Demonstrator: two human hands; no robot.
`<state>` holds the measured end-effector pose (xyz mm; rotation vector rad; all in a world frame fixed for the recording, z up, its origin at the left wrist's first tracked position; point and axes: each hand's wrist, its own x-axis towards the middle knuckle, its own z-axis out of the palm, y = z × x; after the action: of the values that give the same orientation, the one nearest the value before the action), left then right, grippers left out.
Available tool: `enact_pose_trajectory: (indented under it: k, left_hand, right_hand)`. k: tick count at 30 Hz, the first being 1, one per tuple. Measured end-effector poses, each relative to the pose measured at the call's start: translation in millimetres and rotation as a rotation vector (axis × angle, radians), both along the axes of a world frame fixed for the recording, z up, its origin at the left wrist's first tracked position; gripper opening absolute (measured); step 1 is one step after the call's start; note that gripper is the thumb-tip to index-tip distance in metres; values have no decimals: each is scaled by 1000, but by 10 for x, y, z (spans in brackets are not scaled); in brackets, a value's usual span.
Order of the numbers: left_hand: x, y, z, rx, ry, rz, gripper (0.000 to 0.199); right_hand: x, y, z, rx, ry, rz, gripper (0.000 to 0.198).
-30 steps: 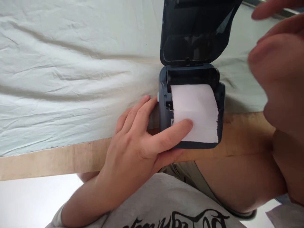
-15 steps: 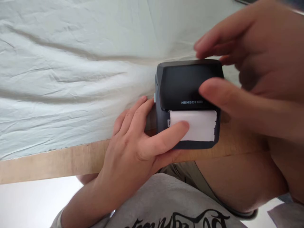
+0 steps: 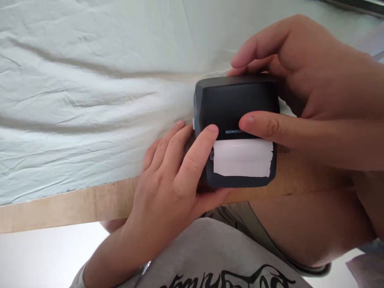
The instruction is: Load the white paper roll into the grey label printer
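Observation:
A black label printer [image 3: 234,104] marked NIIMBOT rests at the near edge of the table. White label paper [image 3: 243,158] with ragged side edges lies over its front, below the dark lid. My left hand [image 3: 171,172] grips the printer's left side and near edge, its index fingertip on the lid's lower left corner. My right hand [image 3: 294,88] reaches over the right side, thumb laid on the lid across part of the lettering, other fingers bent behind the far edge. A small pale blue tab [image 3: 193,123] shows on the printer's left side.
A pale, wrinkled cloth [image 3: 90,92] covers the table, leaving a wooden strip [image 3: 75,204] bare along the near edge. A dark-edged object [image 3: 354,7] lies at the far right corner. My lap and grey shirt [image 3: 210,252] are close below the edge.
My right hand has come in leftward and settled its thumb on the lid. My left index finger has moved off the paper up to the lid's corner. The printer has barely shifted.

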<state>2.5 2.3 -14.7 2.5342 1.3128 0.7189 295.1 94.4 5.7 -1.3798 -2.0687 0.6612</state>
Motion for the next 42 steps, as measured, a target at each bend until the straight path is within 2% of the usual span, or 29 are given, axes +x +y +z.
enact_pose_trajectory:
  k: [3,7,9,12,14,18,24,28,35,42]
  left_hand:
    - [20,-2,-9,-7,-2,6,69]
    - [35,-2,-15,10,38,36,92]
    - [20,2,-3,0,70,37,100]
    - [-22,15,21,-39,126,-4,104]
    - [-45,24,28,-67,124,-3,105]
    - [-39,27,26,-63,110,14,105]
    - [14,-3,32,-28,120,54,101]
    - [13,3,37,11,122,30,104]
    - [17,-3,45,-64,93,49,103]
    - [43,-6,49,-25,97,26,103]
  right_hand:
    - [-69,-85,9,-21,0,33,72]
    - [-82,-206,52,-59,-45,152,71]
    - [-80,-265,97,-17,-106,99,71]
    - [-89,-330,164,-5,-177,-110,70]
    - [-76,-331,179,-86,-160,-107,71]
    - [1,-235,127,-181,-134,106,73]
    - [-9,-143,40,-120,-179,67,76]
    - [3,-132,60,-121,-201,134,73]
    - [97,-57,62,-90,-178,157,73]
    - [123,-41,59,-124,-161,142,82]
